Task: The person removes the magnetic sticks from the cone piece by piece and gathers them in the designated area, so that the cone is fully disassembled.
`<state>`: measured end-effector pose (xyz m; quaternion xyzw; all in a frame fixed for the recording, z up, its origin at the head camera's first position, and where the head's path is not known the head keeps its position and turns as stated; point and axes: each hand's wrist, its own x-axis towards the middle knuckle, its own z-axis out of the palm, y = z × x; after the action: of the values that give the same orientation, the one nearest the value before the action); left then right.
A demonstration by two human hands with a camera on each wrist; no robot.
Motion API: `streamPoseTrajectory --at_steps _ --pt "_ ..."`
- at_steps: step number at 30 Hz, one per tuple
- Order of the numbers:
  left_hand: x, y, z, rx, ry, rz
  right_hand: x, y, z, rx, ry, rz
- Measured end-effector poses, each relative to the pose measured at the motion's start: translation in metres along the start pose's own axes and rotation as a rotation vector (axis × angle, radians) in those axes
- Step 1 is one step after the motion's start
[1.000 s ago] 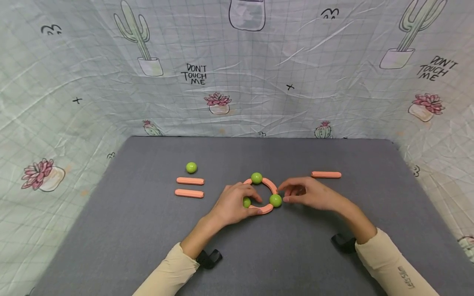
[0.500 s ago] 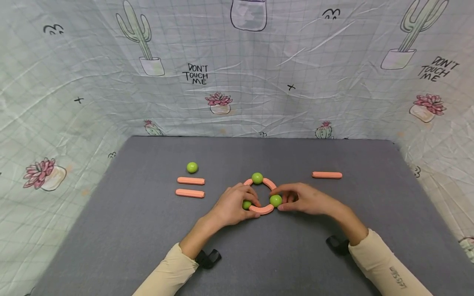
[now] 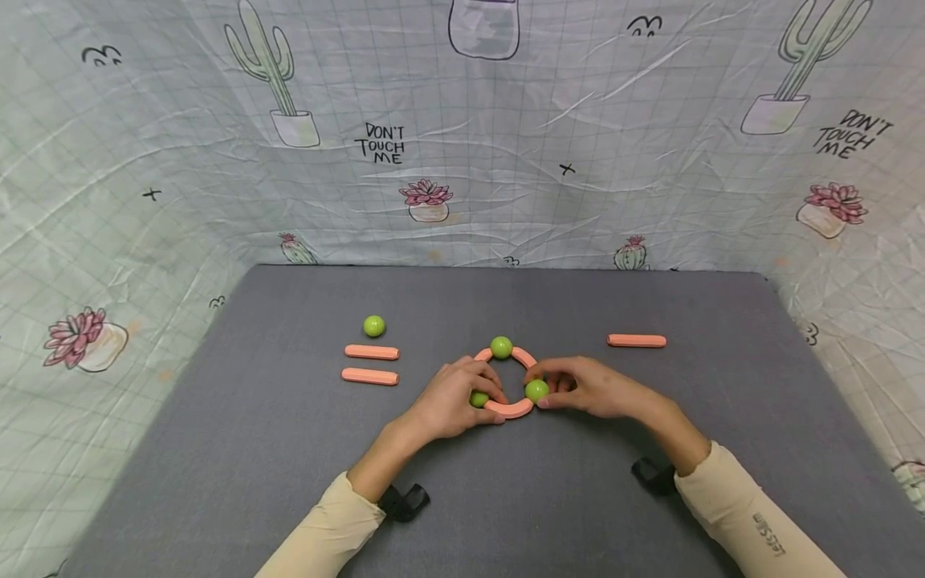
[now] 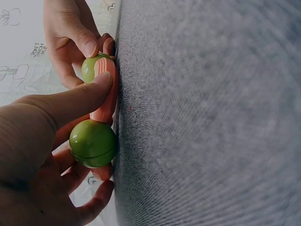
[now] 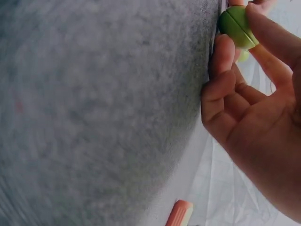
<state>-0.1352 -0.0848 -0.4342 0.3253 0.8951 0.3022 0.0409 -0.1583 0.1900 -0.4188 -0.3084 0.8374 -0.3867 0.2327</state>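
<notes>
A ring of curved orange pieces and green balls lies on the grey table. My left hand (image 3: pixel 454 401) pinches the near curved piece (image 3: pixel 511 410) between thumb and fingers; the left green ball (image 4: pixel 92 143) sits under that palm. My right hand (image 3: pixel 588 387) grips the right green ball (image 3: pixel 537 391), its thumb on the near side and a finger on the far side, as the right wrist view also shows. At the ring's far side is another green ball (image 3: pixel 501 348), joined to a curved piece (image 3: pixel 523 356). The ring's left part is mostly hidden behind my left hand.
To the left lie two straight orange sticks, the farther stick (image 3: pixel 372 352) and the nearer stick (image 3: pixel 370 376), with a loose green ball (image 3: pixel 373 326) beyond them. Another straight stick (image 3: pixel 636 340) lies at the right. A printed cloth (image 3: pixel 506 160) hangs behind the table (image 3: pixel 506 514).
My right hand has moved left, from beside the right green ball to a grip around it. The left hand stays on the near curved piece.
</notes>
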Motion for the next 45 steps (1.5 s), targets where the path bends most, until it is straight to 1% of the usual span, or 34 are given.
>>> streamPoseTrajectory --at_steps 8,13,18,21,25,28,31,39,45 --pt "0.0 -0.002 -0.001 -0.004 -0.012 -0.006 0.0 0.0 -0.004 -0.009 -0.031 0.007" --pt "-0.002 -0.002 -0.001 -0.01 -0.025 -0.012 -0.002 0.002 -0.007 -0.017 -0.019 0.019" --pt "-0.005 -0.002 -0.001 0.026 -0.011 0.005 -0.004 0.005 -0.008 -0.024 -0.006 0.021" --pt "-0.007 -0.002 0.0 0.018 -0.007 0.001 -0.003 0.007 -0.009 -0.034 0.01 0.017" --pt "-0.009 0.0 0.0 -0.039 -0.029 -0.022 -0.002 0.007 -0.009 -0.053 0.056 0.009" --pt "-0.011 0.003 -0.001 -0.067 -0.045 -0.023 -0.002 0.007 -0.01 -0.066 0.095 0.021" --pt "-0.014 0.004 -0.001 -0.064 -0.056 -0.015 0.0 0.007 -0.011 -0.074 0.117 0.031" --pt "-0.019 0.008 0.0 -0.038 -0.113 -0.014 0.008 0.011 -0.015 -0.112 0.161 0.046" --pt "-0.021 0.011 0.0 -0.053 -0.139 0.019 0.015 0.011 -0.017 -0.115 0.172 0.065"
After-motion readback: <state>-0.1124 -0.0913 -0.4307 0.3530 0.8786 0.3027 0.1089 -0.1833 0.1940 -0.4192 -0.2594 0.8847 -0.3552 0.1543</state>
